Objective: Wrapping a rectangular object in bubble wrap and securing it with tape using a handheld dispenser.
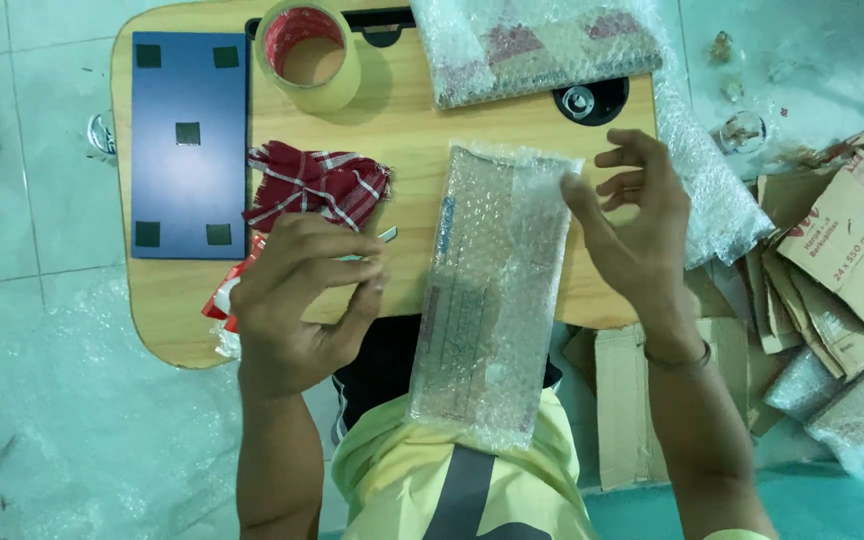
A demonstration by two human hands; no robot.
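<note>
- Nearest the camera lay the near end of a bubble-wrapped flat package, resting on the person's yellow-shirted lap while its far end lay on the wooden lap table.
- Wrapping looked already complete round the package: plastic bubbles covered it on every visible side, and a loose flap of wrap stood up at its far right corner.
- Sealing seemed the part left, as I judged it, since no tape strip showed on the wrap.
- Left of the package, the left hand hovered with fingers curled together, pinching a small thin thing I could not identify; it was not touching the package.
- Right of the package, the right hand had its fingers spread apart, the thumb just at the loose flap, clamped on nothing.
- Beyond the package, at the table's far edge, stood 1 roll of tan tape.
- Left of the package lay a red checked cloth and, further left, a dark blue board.
- Beyond the package lay 1 more bubble-wrapped bundle.
- Right of the package, off the table, cardboard scraps lay piled on the floor.
</note>
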